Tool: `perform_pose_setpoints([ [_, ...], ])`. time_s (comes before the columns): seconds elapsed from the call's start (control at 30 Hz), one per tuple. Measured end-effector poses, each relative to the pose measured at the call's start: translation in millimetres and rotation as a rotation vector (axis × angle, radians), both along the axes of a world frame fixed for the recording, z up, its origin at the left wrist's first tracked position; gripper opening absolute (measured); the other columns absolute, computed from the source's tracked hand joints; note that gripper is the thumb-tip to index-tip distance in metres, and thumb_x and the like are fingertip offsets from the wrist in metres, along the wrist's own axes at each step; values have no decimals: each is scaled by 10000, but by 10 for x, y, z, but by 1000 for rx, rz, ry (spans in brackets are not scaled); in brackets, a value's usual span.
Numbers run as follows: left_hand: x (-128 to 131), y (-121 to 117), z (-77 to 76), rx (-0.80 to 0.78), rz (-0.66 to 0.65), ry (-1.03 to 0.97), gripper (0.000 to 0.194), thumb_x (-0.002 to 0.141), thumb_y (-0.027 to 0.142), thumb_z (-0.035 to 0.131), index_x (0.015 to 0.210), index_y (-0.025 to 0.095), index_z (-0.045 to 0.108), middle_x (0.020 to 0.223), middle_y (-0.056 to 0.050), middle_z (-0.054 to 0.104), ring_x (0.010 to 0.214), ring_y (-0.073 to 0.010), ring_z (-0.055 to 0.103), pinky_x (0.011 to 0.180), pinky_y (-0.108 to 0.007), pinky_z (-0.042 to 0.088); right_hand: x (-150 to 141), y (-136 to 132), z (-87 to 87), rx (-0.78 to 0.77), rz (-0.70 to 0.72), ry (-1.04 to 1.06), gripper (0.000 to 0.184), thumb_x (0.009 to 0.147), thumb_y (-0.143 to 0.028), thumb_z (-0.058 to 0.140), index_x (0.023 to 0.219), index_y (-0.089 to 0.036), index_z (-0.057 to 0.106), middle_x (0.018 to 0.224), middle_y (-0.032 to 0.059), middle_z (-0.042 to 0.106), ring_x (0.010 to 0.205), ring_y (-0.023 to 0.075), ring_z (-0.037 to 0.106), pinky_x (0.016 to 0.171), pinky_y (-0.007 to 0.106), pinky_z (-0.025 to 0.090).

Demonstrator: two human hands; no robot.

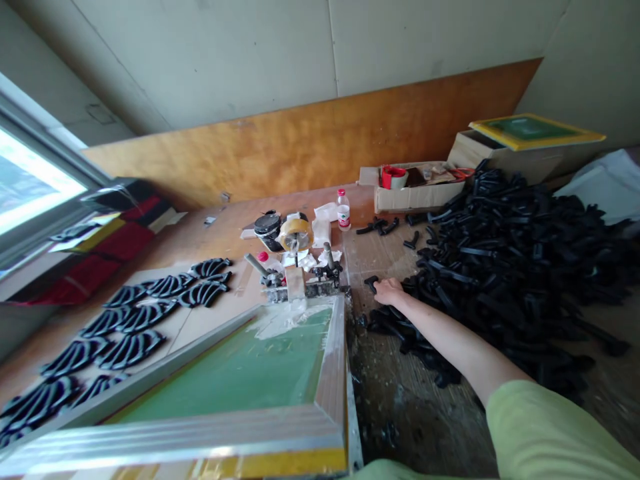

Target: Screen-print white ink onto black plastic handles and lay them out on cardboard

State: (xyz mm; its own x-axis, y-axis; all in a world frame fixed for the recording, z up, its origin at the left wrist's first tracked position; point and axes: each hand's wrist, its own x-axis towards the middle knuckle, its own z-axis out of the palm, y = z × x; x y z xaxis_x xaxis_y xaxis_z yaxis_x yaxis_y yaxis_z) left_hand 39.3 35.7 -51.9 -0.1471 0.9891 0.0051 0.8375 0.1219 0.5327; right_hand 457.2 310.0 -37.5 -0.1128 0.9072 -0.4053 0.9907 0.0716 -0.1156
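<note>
My right hand (387,292) reaches out over the worktop, its fingers closed round a small black curved handle-like part (371,283). Just beyond and beneath my forearm lies a big loose heap of similar black parts (480,253). Left of the hand, a silk-screen frame (330,393) with a green mesh (240,373) is tilted up, held at its far end by a metal hinge clamp (305,290). White ink is smeared on the mesh near the clamp. My left hand is out of view.
Black parts (135,313) lie in fanned rows on cardboard at left. Behind the clamp stand a black tub (267,230), a tape roll (295,235) and a red-capped bottle (343,212). An open carton (420,198) and a yellow-edged screen (537,131) sit at back right.
</note>
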Motion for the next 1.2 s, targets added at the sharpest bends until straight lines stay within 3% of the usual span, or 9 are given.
perform_pose_setpoints([
  [0.1, -141, -174, 52, 0, -46, 9, 144, 764, 381, 633, 747, 265, 717, 837, -44, 705, 822, -261, 674, 676, -344, 555, 17, -435, 34, -21, -1, 47, 240, 721, -222, 614, 940, -172, 702, 1022, 145, 689, 1014, 280, 621, 839, 347, 422],
  [0.2, -63, -168, 191, 12, -126, 13, 234, 785, 417, 595, 881, 252, 731, 884, -50, 709, 848, -241, 679, 745, -330, 549, 47, -803, 98, 4, -47, 117, 168, 720, -209, 618, 864, -189, 704, 1027, 110, 694, 1004, 252, 627, 806, 304, 434],
  [0.33, 486, 7, 472, -27, -235, -32, 313, 869, 409, 520, 1055, 225, 692, 901, -53, 686, 804, -192, 670, 714, -285, 537, 159, -1085, 208, 98, -134, 259, 237, 828, -345, 542, 955, -188, 667, 1076, 87, 677, 994, 204, 625, 799, 265, 450],
  [0.5, 1431, 340, 777, 78, -472, -119, 235, 859, 293, 582, 1052, 227, 698, 932, -70, 689, 910, -211, 651, 820, -328, 525, 241, -1378, 348, 371, -422, 860, 335, 861, -422, 476, 1087, -201, 587, 962, 59, 696, 852, 209, 654, 751, 324, 500],
  [0.63, 1750, 509, 976, 282, -580, -180, 282, 880, 272, 568, 1144, 232, 662, 1049, -88, 687, 990, -219, 622, 930, -400, 482, 78, -1630, 526, 497, -372, 870, 422, 816, -377, 565, 1212, -237, 528, 974, 59, 693, 867, 232, 655, 802, 379, 499],
  [0.73, 1594, 432, 1020, 308, -561, -248, 239, 895, 282, 551, 1091, 228, 678, 1060, -81, 689, 1006, -205, 619, 933, -381, 477, -262, -1780, 568, 522, -178, 782, 304, 838, -266, 533, 1133, -237, 601, 1028, 73, 676, 968, 238, 631, 885, 389, 471],
  [0.9, 898, 181, 878, 230, -327, -339, 191, 899, 286, 536, 939, 207, 705, 966, -67, 702, 940, -185, 632, 868, -329, 495, -1135, -1882, 416, 509, 110, 644, 293, 841, -128, 521, 1070, -236, 669, 1058, 69, 619, 1025, 212, 573, 927, 358, 447],
  [1.03, 278, 144, 840, 187, -94, -411, 247, 892, 353, 522, 962, 197, 701, 973, -72, 693, 897, -178, 638, 770, -280, 512, -1679, -1870, 367, 523, 196, 485, 296, 875, -149, 522, 1093, -269, 681, 1021, 64, 617, 1015, 225, 535, 876, 352, 441],
  [1.2, -244, 291, 997, 201, 102, -486, 300, 840, 427, 563, 956, 189, 703, 957, -62, 704, 821, -171, 640, 750, -274, 508, -1883, -1918, 362, 539, 205, 376, 350, 920, -187, 457, 1189, -306, 647, 1071, 72, 614, 1032, 236, 512, 860, 358, 422],
])
